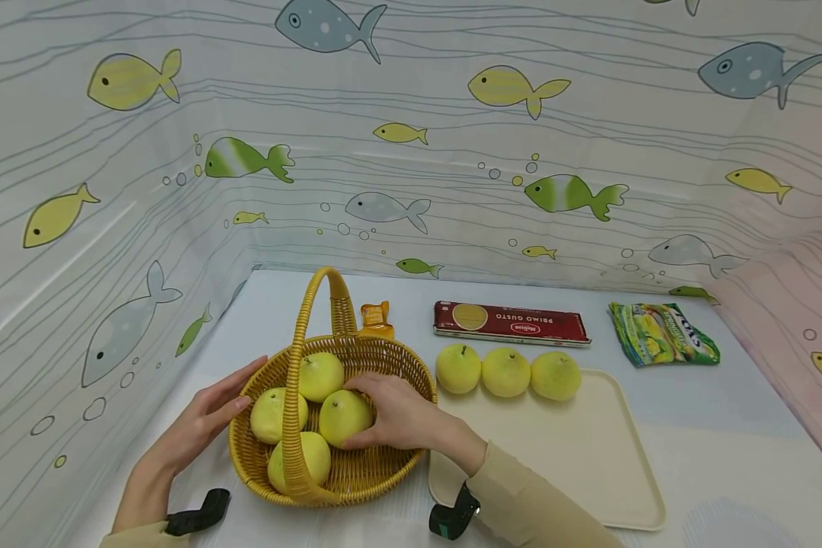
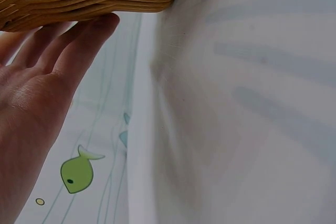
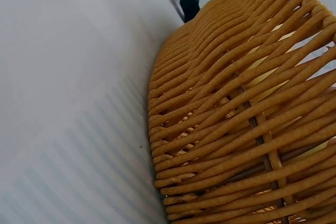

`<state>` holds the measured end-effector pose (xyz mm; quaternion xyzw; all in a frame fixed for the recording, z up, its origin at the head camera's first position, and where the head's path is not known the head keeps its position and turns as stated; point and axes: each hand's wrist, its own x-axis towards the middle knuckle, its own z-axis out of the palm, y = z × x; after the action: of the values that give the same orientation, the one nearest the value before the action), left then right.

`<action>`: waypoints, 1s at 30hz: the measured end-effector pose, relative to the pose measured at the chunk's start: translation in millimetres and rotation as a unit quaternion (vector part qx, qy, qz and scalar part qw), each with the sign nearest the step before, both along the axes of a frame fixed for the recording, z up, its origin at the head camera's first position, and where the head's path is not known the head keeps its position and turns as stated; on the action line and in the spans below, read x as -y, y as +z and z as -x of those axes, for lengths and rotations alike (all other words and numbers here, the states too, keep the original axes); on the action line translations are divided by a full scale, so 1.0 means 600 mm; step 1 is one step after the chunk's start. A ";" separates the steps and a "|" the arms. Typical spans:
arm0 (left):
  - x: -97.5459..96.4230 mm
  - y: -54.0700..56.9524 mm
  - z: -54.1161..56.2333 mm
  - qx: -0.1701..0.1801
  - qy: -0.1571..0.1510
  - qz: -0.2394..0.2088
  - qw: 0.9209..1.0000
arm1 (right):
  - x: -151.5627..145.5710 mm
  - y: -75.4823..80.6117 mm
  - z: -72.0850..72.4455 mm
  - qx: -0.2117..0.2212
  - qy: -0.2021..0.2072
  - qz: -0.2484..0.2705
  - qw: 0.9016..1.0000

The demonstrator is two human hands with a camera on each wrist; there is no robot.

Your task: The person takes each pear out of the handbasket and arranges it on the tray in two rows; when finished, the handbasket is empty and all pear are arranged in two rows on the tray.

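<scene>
A yellow wicker basket [image 1: 363, 479] with a tall arched handle stands on the table and holds several round yellow-green fruits with short dark stems. My right hand [image 1: 400, 411] reaches inside it and grips one yellow-green fruit [image 1: 345, 418], thumb on the near side and fingers over the far side. The basket's woven wall [image 3: 236, 103] hides that hand in the right wrist view. At the basket's left, my left hand [image 1: 199, 422] touches the outer side near the rim. Its fingers [image 2: 79, 51] lie extended against the wicker in the left wrist view.
Right of the basket lies a cream tray [image 1: 555, 464], with a row of three similar fruits [image 1: 506, 372] along its far edge. Behind are a dark red pasta packet [image 1: 510, 323], a green and yellow packet [image 1: 664, 335] and a small orange packet [image 1: 377, 318]. Fish-printed curtains surround the table.
</scene>
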<state>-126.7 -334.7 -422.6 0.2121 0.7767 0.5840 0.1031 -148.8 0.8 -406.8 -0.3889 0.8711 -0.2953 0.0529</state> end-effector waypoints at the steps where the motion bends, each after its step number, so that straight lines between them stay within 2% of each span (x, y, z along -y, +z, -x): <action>1: 0.000 0.000 0.000 0.000 0.000 0.000 1.000 | 0.000 0.000 0.000 0.001 0.000 0.000 1.000; 30: 0.000 0.001 0.001 0.003 0.004 0.006 1.000 | 0.002 0.000 -0.002 0.009 -0.006 -0.007 1.000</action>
<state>-127.5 -334.7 -422.2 0.2071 0.7808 0.5802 0.1043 -147.5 -0.1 -406.5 -0.3805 0.8749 -0.2930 0.0621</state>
